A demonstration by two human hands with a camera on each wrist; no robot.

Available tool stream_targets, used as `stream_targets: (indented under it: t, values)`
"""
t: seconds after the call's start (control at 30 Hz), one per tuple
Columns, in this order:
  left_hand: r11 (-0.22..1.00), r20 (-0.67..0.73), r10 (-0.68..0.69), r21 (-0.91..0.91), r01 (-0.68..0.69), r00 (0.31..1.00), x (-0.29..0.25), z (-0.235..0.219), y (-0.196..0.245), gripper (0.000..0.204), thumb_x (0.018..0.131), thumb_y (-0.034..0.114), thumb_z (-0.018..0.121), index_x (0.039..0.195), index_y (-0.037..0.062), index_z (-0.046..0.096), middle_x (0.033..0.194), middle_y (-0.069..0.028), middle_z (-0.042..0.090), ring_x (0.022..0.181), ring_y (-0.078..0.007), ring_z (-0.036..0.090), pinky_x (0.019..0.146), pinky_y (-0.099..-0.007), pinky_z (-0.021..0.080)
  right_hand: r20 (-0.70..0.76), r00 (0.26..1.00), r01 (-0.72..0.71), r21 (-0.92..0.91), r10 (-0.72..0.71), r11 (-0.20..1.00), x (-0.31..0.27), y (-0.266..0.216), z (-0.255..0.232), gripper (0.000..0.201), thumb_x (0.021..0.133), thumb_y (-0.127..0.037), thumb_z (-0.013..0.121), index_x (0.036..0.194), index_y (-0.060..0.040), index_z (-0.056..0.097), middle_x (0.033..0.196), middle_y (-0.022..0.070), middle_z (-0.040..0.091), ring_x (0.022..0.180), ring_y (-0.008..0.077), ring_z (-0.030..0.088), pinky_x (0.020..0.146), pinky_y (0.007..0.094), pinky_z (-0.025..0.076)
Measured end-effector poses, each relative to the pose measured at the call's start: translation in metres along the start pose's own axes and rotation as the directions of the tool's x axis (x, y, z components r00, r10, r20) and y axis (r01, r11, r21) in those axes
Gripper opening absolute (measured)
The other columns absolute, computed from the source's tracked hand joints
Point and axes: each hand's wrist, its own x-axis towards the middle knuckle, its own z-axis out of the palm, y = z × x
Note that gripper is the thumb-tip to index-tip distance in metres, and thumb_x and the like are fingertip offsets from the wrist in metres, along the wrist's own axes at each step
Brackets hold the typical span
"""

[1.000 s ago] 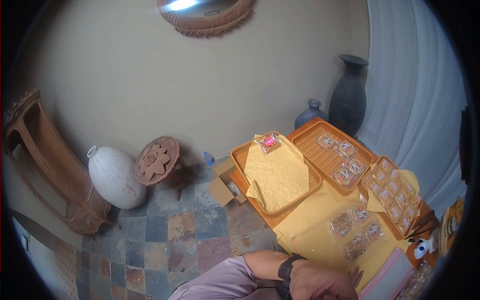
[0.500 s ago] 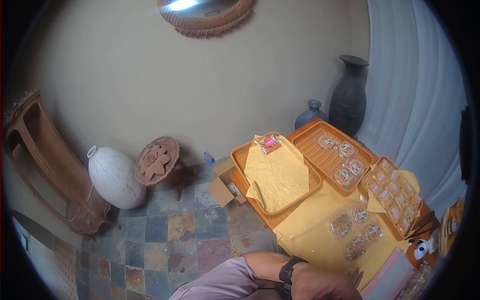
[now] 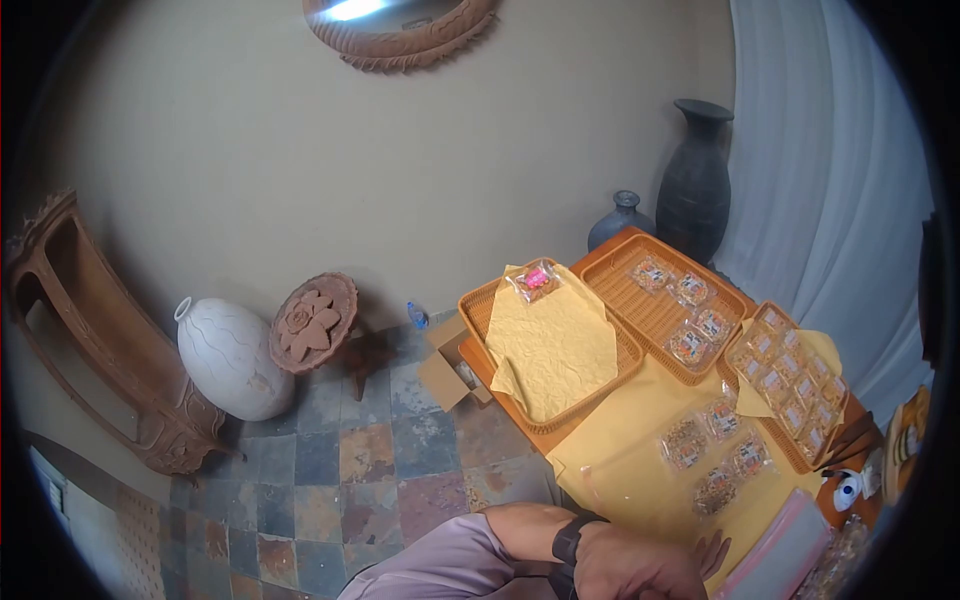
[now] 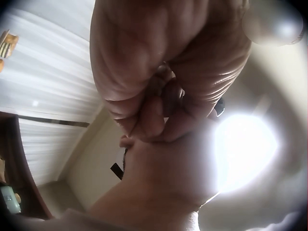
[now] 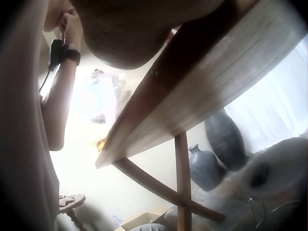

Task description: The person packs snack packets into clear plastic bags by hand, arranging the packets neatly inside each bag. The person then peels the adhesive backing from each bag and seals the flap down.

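Observation:
At the bottom of the head view my left hand, with a black wristband, is held in front of the body. Its fingers are curled in the left wrist view, thumb and fingertips meeting close against bare skin, and nothing shows between them. Spread fingers of my right hand come out beyond it, over the yellow paper. In the right wrist view that hand is a blurred, close shape by the table edge. Nearest the hands are clear snack packets and a pink-edged grey folded cloth or pouch.
A wicker tray lined with crumpled yellow paper holds one pink-labelled packet. Another tray holds several packets; a narrower one is full of them. Dark vases stand behind. A cardboard box sits on the floor.
The head view has shifted slightly, so the table and trays appear a little higher. My hands stay almost where they were, the left a touch further left in view.

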Motion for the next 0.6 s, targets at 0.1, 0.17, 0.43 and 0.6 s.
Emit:
stream_targets:
  t: [0.1,0.17,0.43,0.6]
  values:
    - [0.989,-0.021,0.105,0.110,-0.102,0.994,0.008,-0.001,0.000,0.041,0.094,-0.003,0.069,0.079,0.0144,0.035,0.066,0.0034,0.035,0.063,-0.0134,0.037,0.061,-0.0267,0.033,0.027,0.999,-0.026,-0.047,0.027,0.999,0.008,-0.029,-0.002,0.075,0.099,-0.048,0.063,0.149,0.0019,0.038,0.154,0.0304,0.039,0.141,0.0567,0.035,0.113,0.0671,0.036]
    - [0.979,-0.050,0.195,0.063,-0.191,0.980,0.012,-0.001,-0.015,0.041,0.094,-0.003,0.069,0.079,0.0146,0.035,0.067,0.0033,0.036,0.063,-0.0139,0.037,0.062,-0.0272,0.035,0.500,0.865,0.416,-0.656,-0.050,0.629,0.019,-0.048,-0.016,0.073,0.099,-0.046,0.061,0.149,0.0020,0.038,0.154,0.0306,0.039,0.141,0.0567,0.035,0.113,0.0670,0.036]
    - [0.965,-0.002,0.257,-0.051,-0.257,0.966,0.009,-0.007,-0.020,0.042,0.093,0.000,0.073,0.080,0.0139,0.035,0.069,0.0026,0.035,0.063,-0.0156,0.034,0.061,-0.0287,0.032,0.501,0.866,0.380,-0.660,0.002,0.647,0.020,-0.054,-0.016,0.072,0.100,-0.045,0.059,0.149,0.0027,0.037,0.155,0.0303,0.038,0.143,0.0566,0.033,0.114,0.0667,0.034]
    - [0.997,-0.021,0.061,-0.040,-0.062,0.998,0.006,-0.004,-0.003,0.043,0.092,0.002,0.075,0.079,0.0131,0.035,0.067,0.0029,0.034,0.062,-0.0133,0.032,0.057,-0.0269,0.027,0.503,0.863,0.357,-0.672,0.045,0.649,0.020,-0.058,-0.014,0.073,0.100,-0.045,0.060,0.149,0.0024,0.037,0.154,0.0308,0.038,0.143,0.0569,0.032,0.114,0.0675,0.034]
